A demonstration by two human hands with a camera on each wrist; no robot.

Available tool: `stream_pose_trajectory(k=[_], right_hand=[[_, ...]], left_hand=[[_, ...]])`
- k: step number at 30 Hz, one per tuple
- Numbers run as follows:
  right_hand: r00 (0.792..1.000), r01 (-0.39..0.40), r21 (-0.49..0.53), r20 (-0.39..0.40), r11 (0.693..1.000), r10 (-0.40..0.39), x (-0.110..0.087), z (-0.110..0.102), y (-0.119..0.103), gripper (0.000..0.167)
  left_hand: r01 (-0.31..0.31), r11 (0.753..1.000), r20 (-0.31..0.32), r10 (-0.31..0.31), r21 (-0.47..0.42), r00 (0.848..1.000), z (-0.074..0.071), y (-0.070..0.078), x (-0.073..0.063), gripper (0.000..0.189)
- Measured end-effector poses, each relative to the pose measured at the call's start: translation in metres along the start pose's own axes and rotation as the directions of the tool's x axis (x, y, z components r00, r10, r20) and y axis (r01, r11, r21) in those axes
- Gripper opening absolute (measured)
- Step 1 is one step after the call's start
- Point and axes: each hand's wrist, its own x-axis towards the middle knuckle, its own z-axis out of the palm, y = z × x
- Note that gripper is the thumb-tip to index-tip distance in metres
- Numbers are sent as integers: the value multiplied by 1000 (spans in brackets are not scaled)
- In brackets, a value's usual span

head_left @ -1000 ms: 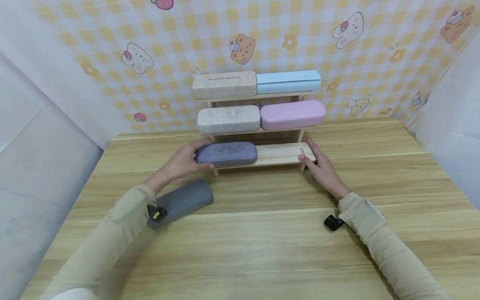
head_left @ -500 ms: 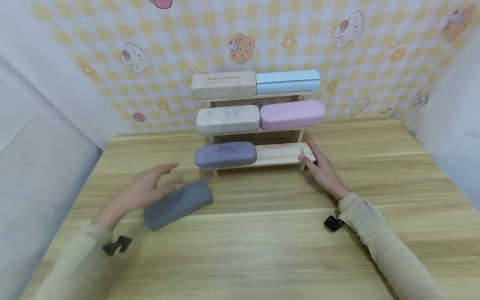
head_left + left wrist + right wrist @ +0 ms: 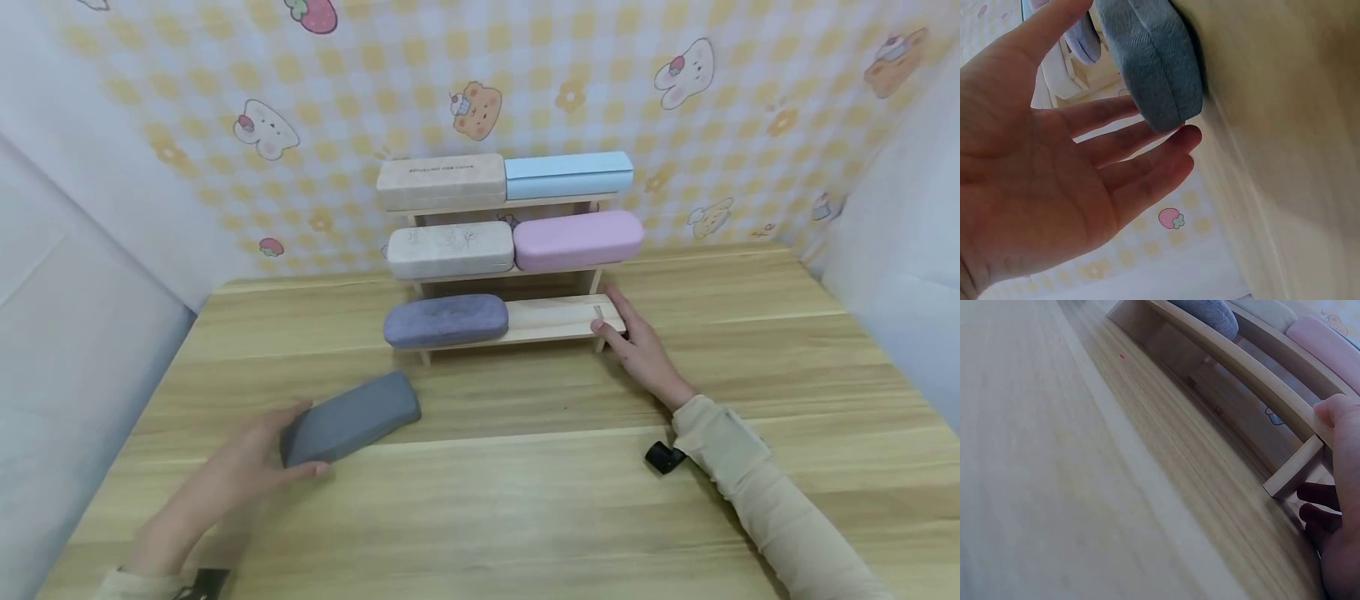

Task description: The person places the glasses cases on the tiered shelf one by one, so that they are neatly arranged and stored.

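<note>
A grey glasses case [image 3: 356, 421] lies at a slant on the table, left of the stand. My left hand [image 3: 240, 467] is spread around its near left end, thumb on the front side and fingers on the far side. In the left wrist view the fingers are loosely extended beside the case's end [image 3: 1154, 62]. My right hand [image 3: 645, 354] grips the right end of the three-tier wooden stand [image 3: 555, 318], thumb on top of the lowest board. The right wrist view shows the fingers around the stand's leg [image 3: 1294, 467]. A purple-blue glasses case [image 3: 446, 321] sits on that board's left half.
On the middle tier are a whitish patterned case [image 3: 450, 250] and a pink case [image 3: 577, 240]. The top tier bears a beige case [image 3: 442, 182] and a light blue case [image 3: 568, 175]. Behind hangs a yellow checked cloth [image 3: 570, 50].
My left hand has left the purple-blue case on the lowest tier and moved down and left to the grey case. The right hand keeps its hold on the stand. The head view tilts slightly.
</note>
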Motion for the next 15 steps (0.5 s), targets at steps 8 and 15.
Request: stream_pose_trajectory(k=[8,15], right_hand=[[1000,1,3,-1,1000,-1,0,2,0,65],[1000,-9,25,-2,1000,9,2,1,-1,64]], left_hand=[[60,990,-72,-51,130,996,12,4,-5,87],[73,986,-77,-62,152,995,14,5,-2,86]])
